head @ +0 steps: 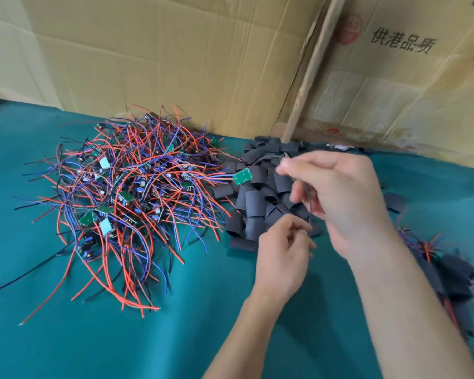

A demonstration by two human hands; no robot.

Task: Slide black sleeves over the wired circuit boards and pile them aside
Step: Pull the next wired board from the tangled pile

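Mid-frame, the right hand [337, 198] pinches thin dark wires leading to a small green circuit board [242, 177] over the heap of black sleeves [257, 203]. Below it, the left hand [282, 253] is curled; whether it holds anything, I cannot tell. Best gather the wires together before threading a sleeve.

A big tangle of red, blue and black wires with small green circuit boards [126, 198] lay on the teal cloth [121, 337]. Just beside it sat a heap of black sleeves [255, 206], one bare circuit board [242, 177] resting at its edge. Over the heap, the right hand [340, 198] pinched thin dark wires, and the left hand [282, 255], fingers curled, seemed to pinch their lower ends, though blur hid the grip. A pile of sleeved boards [449, 274] lay by the right forearm. Cardboard sheets [162, 56] stood behind.
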